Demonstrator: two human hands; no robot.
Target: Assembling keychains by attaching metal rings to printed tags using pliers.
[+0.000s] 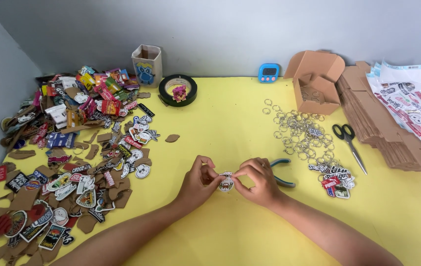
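My left hand (198,183) and right hand (257,180) pinch one small sticker charm (226,182) | light, stiff, thin; I hold edges | pliers (283,172) at 3 o'clock

Open brown carton (315,81) back right; blue timer (269,72) beside.

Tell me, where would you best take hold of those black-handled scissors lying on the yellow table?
Probably by the two black finger loops. The black-handled scissors lie flat and closed on the yellow table, loops toward the far wall, blades pointing at the near right. Coming from above at the loop end keeps fingers off the blades, and bare table shows around the loops, with the pile of metal key rings off to the left.
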